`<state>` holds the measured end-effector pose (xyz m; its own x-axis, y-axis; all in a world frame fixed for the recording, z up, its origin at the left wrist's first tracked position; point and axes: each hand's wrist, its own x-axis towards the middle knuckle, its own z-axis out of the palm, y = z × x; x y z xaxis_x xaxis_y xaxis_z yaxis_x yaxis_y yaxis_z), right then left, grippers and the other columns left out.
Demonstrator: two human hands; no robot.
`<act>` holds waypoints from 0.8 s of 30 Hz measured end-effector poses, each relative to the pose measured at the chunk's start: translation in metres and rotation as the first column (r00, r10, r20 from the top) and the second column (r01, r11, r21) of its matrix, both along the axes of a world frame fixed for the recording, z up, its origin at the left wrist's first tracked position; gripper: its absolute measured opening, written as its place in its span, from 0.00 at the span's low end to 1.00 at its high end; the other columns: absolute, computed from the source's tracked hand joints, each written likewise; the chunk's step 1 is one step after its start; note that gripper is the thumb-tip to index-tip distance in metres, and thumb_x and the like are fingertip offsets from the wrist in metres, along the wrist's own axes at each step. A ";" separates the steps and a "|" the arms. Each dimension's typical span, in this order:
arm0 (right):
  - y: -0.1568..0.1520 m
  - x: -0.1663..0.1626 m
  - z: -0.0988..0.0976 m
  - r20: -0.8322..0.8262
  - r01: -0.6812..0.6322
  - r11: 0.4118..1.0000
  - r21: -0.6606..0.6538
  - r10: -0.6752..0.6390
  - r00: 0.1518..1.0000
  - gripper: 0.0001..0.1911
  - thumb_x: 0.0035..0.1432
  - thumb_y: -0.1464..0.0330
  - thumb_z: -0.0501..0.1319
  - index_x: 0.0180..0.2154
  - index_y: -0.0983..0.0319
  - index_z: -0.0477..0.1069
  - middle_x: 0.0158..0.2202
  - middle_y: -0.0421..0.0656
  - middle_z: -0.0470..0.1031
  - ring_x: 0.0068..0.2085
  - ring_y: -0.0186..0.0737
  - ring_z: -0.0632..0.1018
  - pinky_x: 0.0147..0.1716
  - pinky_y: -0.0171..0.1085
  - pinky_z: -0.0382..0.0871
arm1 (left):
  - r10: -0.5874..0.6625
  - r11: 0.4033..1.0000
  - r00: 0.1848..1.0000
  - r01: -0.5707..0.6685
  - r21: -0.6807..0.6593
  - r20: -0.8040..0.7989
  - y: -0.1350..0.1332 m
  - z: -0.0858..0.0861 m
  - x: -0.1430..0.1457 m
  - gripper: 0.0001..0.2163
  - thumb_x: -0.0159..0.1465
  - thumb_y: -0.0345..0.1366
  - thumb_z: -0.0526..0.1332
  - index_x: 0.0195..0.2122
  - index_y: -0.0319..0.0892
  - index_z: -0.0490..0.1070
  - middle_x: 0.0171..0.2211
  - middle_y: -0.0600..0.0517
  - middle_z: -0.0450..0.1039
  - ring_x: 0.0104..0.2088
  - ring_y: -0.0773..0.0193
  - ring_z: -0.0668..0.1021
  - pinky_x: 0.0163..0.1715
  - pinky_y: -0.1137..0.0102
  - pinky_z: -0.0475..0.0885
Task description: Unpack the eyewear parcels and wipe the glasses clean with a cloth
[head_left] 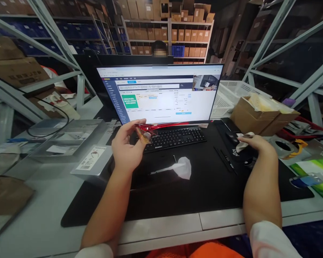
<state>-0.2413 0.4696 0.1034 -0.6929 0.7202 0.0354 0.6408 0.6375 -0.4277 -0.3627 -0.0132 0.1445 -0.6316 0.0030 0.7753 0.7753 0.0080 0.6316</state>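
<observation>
My left hand [127,147] is raised in front of the keyboard [177,139], thumb and fingers closed on a shiny red item [150,127] with a clear amber part; its exact kind I cannot make out. On the right, my right hand [251,142] is closed on a crumpled white tissue [241,145], close beside the black mouse [232,137]. Another white tissue [183,167] lies on the black desk mat [177,197] between my arms. A thin black pen-like tool [228,162] rests left of my right hand.
A lit monitor [164,100] stands behind the keyboard. Grey trays [70,138] and a labelled box [93,159] are at the left. Cardboard boxes [255,116], a tape roll [283,147] and a green packet [312,168] sit at the right. A person's head shows beyond the monitor.
</observation>
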 end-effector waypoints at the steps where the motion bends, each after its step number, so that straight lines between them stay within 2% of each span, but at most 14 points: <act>1: -0.003 0.000 0.002 0.022 -0.004 1.000 -0.021 0.005 1.000 0.19 0.57 0.59 0.67 0.34 0.71 0.81 0.36 0.65 0.80 0.37 0.60 0.82 0.36 0.48 0.72 | 0.017 0.999 1.000 -0.017 -0.032 -0.003 -0.001 0.001 0.001 0.19 0.58 0.37 0.72 0.50 0.43 0.75 0.47 0.46 0.81 0.48 0.56 0.82 0.54 0.59 0.76; 4: -0.036 -0.010 0.014 0.002 -0.068 0.997 -0.023 0.068 0.998 0.19 0.61 0.59 0.64 0.40 0.69 0.81 0.42 0.63 0.81 0.43 0.58 0.81 0.41 0.47 0.71 | 0.033 0.997 0.999 -0.033 -0.075 0.008 -0.003 0.001 0.001 0.19 0.59 0.38 0.72 0.51 0.43 0.75 0.48 0.46 0.81 0.47 0.57 0.82 0.54 0.60 0.76; 6: -0.079 -0.022 0.022 -0.062 -0.221 0.975 -0.036 0.218 0.974 0.15 0.59 0.63 0.65 0.46 0.62 0.80 0.47 0.52 0.81 0.47 0.52 0.80 0.47 0.44 0.70 | 0.022 0.999 0.999 -0.021 -0.040 0.024 -0.003 0.000 -0.001 0.20 0.58 0.38 0.72 0.51 0.43 0.75 0.48 0.46 0.81 0.47 0.57 0.82 0.54 0.60 0.76; 7: -0.104 -0.026 0.025 -0.126 -0.373 0.926 -0.059 0.364 0.923 0.14 0.58 0.65 0.66 0.46 0.60 0.80 0.47 0.50 0.81 0.48 0.50 0.80 0.49 0.44 0.70 | -0.005 1.000 0.999 0.005 -0.008 0.043 -0.002 -0.001 -0.002 0.20 0.58 0.39 0.73 0.51 0.43 0.75 0.48 0.46 0.81 0.48 0.56 0.82 0.54 0.60 0.76; 9: -0.156 -0.031 0.029 -0.261 -0.648 0.737 -0.192 0.598 0.758 0.14 0.59 0.63 0.65 0.46 0.59 0.79 0.46 0.47 0.81 0.47 0.47 0.80 0.49 0.43 0.72 | -0.117 0.991 0.989 0.109 0.083 0.095 0.002 -0.003 -0.003 0.19 0.59 0.39 0.73 0.50 0.43 0.74 0.47 0.46 0.81 0.48 0.55 0.82 0.53 0.59 0.76; 10: -0.180 -0.031 0.030 -0.352 -0.725 0.657 -0.207 0.641 0.682 0.16 0.61 0.61 0.64 0.49 0.59 0.77 0.44 0.45 0.81 0.45 0.46 0.80 0.48 0.42 0.73 | -0.198 0.974 0.972 0.180 0.135 0.127 0.004 -0.004 -0.003 0.19 0.59 0.40 0.72 0.49 0.43 0.73 0.47 0.45 0.81 0.48 0.55 0.83 0.53 0.58 0.77; 12: -0.218 -0.026 0.031 -0.515 -0.800 0.587 -0.124 0.651 0.557 0.22 0.63 0.58 0.63 0.56 0.59 0.72 0.41 0.43 0.80 0.41 0.42 0.80 0.46 0.41 0.73 | -0.363 0.922 0.911 0.322 0.214 0.194 0.010 -0.006 -0.001 0.19 0.60 0.40 0.72 0.50 0.43 0.72 0.46 0.44 0.81 0.47 0.52 0.83 0.52 0.55 0.77; 15: -0.243 -0.015 0.033 -0.659 -0.792 0.610 0.022 0.605 0.447 0.17 0.70 0.58 0.56 0.54 0.59 0.73 0.36 0.42 0.78 0.35 0.39 0.78 0.39 0.39 0.71 | -0.507 0.858 0.810 0.444 0.258 0.295 0.018 -0.009 0.005 0.19 0.60 0.41 0.72 0.50 0.42 0.71 0.47 0.42 0.81 0.47 0.49 0.84 0.51 0.52 0.78; 17: -0.245 -0.010 0.034 -0.664 -0.770 0.634 0.078 0.609 0.434 0.16 0.72 0.59 0.52 0.48 0.58 0.75 0.32 0.42 0.77 0.31 0.39 0.76 0.34 0.38 0.69 | -0.537 0.843 0.775 0.479 0.244 0.333 0.022 -0.009 0.010 0.19 0.60 0.41 0.72 0.49 0.42 0.71 0.46 0.41 0.81 0.47 0.49 0.83 0.49 0.54 0.79; 19: -0.244 -0.008 0.036 -0.588 -0.771 0.627 0.114 0.668 0.456 0.16 0.72 0.60 0.51 0.44 0.58 0.75 0.32 0.43 0.77 0.31 0.40 0.76 0.33 0.38 0.68 | -0.532 0.845 0.764 0.510 0.164 0.366 0.025 -0.010 0.015 0.18 0.59 0.40 0.72 0.48 0.41 0.73 0.46 0.42 0.81 0.47 0.50 0.83 0.47 0.57 0.80; 22: -0.245 -0.009 0.038 -0.434 -0.797 0.581 0.168 0.769 0.469 0.14 0.71 0.61 0.52 0.41 0.58 0.75 0.35 0.45 0.79 0.36 0.43 0.77 0.37 0.39 0.68 | -0.501 0.843 0.774 0.538 0.014 0.388 0.028 -0.010 0.021 0.18 0.57 0.38 0.73 0.47 0.41 0.75 0.46 0.41 0.81 0.46 0.52 0.83 0.48 0.59 0.80; 24: -0.246 -0.011 0.039 -0.396 -0.802 0.566 0.192 0.792 0.464 0.13 0.71 0.62 0.52 0.39 0.58 0.74 0.36 0.45 0.79 0.38 0.44 0.77 0.38 0.40 0.67 | -0.475 0.854 0.791 0.521 -0.017 0.385 0.030 -0.011 0.023 0.18 0.57 0.38 0.74 0.47 0.40 0.76 0.46 0.41 0.82 0.46 0.52 0.83 0.49 0.58 0.80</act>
